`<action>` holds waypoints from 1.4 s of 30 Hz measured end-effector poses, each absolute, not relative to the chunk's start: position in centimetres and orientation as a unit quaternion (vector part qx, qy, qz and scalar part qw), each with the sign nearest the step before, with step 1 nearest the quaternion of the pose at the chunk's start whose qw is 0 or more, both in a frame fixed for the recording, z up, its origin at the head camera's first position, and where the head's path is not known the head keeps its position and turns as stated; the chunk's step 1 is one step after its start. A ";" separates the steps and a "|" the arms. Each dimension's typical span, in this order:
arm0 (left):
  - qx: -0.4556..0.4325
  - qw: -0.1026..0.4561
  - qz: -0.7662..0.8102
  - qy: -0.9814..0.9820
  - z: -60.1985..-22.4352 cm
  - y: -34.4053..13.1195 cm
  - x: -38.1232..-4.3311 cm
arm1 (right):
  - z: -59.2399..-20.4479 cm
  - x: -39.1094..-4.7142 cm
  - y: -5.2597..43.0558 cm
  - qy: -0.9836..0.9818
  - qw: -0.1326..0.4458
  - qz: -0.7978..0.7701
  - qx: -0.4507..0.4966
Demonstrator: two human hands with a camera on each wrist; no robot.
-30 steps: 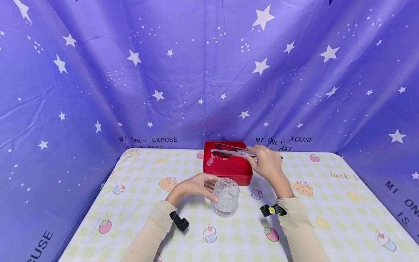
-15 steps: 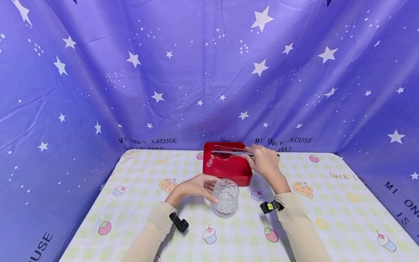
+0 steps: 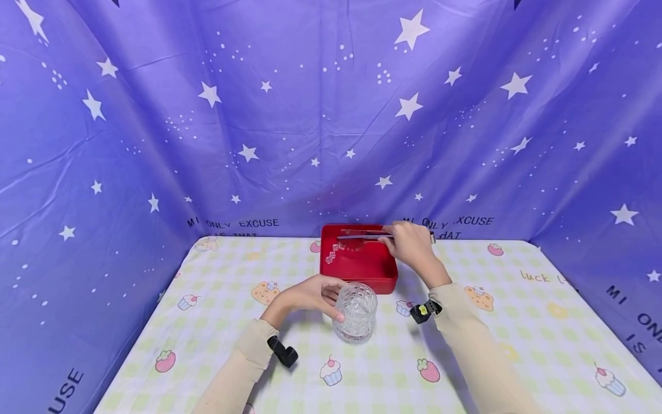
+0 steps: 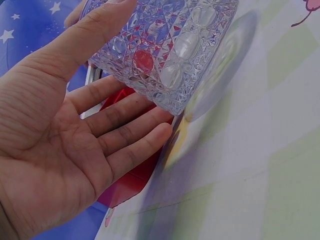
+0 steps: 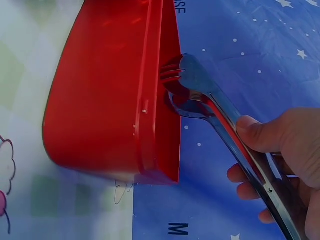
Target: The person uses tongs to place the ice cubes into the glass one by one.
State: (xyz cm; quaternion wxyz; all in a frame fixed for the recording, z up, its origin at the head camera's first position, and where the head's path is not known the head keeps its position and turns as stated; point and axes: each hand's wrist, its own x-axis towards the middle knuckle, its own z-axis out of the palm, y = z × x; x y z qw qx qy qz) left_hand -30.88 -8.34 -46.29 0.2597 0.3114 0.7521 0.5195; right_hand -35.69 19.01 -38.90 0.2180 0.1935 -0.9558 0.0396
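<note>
My left hand (image 3: 312,293) holds a clear cut-glass tumbler (image 3: 355,322) upright on the table, thumb on the near side. In the left wrist view the thumb lies along the tumbler (image 4: 192,40), while the other fingers stretch out below it. Metal serving tongs (image 3: 364,236) are in my right hand (image 3: 414,247), their ends over the back left of a red box (image 3: 377,286). Several small clear cubes (image 3: 331,256) lie at the box's left side. In the right wrist view the tongs' fork-like ends (image 5: 182,82) reach over the rim, slightly apart.
A checked tablecloth (image 3: 217,356) with cartoon prints covers the table. Behind and at both sides hangs a blue curtain (image 3: 289,115) with white stars, close to the back edge where the red box stands. The tumbler is just in front of the box.
My right hand has moved slightly away from me, and the tongs have swung toward the back of the box, their arms now looking closer together. My left hand and the tumbler have stayed put.
</note>
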 end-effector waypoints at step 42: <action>0.307 0.278 0.528 0.741 -46.1 -8.6 -30.9 | -39.3 -38.3 17.7 -0.966 0.175 0.011 0.191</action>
